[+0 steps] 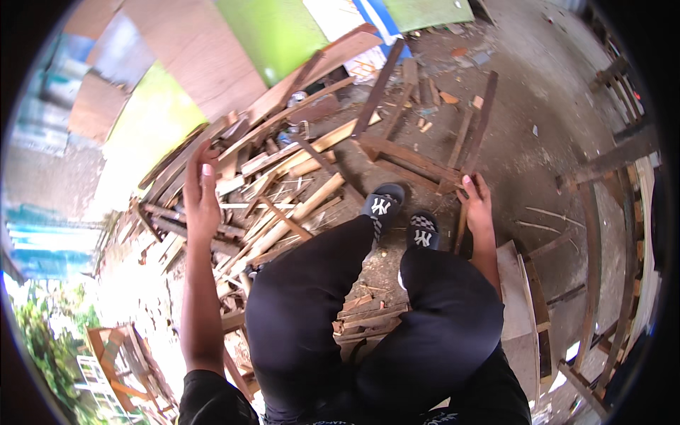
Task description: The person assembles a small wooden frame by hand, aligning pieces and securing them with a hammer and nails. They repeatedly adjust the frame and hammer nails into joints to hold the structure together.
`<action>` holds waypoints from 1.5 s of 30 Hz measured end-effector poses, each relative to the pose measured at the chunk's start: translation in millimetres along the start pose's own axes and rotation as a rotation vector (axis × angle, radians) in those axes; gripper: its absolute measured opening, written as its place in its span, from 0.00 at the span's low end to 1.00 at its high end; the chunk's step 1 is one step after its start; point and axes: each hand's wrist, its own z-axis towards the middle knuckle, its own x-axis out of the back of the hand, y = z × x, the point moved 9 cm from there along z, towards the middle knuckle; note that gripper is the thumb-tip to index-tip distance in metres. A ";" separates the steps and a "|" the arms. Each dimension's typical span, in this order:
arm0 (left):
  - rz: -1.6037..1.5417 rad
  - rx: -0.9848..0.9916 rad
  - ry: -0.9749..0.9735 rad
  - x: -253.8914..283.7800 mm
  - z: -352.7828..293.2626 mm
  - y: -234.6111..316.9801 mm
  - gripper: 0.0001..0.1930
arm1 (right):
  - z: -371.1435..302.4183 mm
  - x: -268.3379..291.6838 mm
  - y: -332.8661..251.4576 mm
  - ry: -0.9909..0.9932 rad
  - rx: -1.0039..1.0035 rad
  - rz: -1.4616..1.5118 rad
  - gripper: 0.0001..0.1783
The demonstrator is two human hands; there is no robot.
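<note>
A dark brown wooden frame [414, 157] with long legs stands tilted on the ground in front of my feet. It looks like the bare frame of a stool or small table. My right hand [478, 203] has its fingers curled at the frame's near right corner, where one leg runs down beside my shoe. Part of the grip is hidden by the hand itself. Raised on the other side, my left hand [202, 197] holds nothing. Its fingers point up and stand apart from the thumb, above a heap of scrap wood [283, 184].
Green and brown panels [191, 57] lean behind the heap. My slippered feet [386, 202] are close to the frame. Boards [517, 297] and a long wooden rack [627, 234] stand to the right. Small wood chips [425, 126] lie scattered on the ground.
</note>
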 end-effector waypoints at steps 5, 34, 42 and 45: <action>0.118 -0.067 0.030 117.3 -18.2 77.9 0.26 | 6.3 -5.0 -5.2 -0.024 -0.008 -0.002 0.36; 0.435 1.608 -0.197 -117.2 -501.7 -258.1 0.36 | 17.6 21.3 -29.6 -0.206 -0.017 0.033 0.29; 0.506 1.634 -0.120 -82.1 -512.3 -320.5 0.36 | 30.4 29.2 -26.8 -0.252 -0.069 0.055 0.25; 0.929 1.286 -0.146 -76.9 -506.6 -302.0 0.19 | 34.1 33.2 -25.4 -0.254 -0.077 0.056 0.26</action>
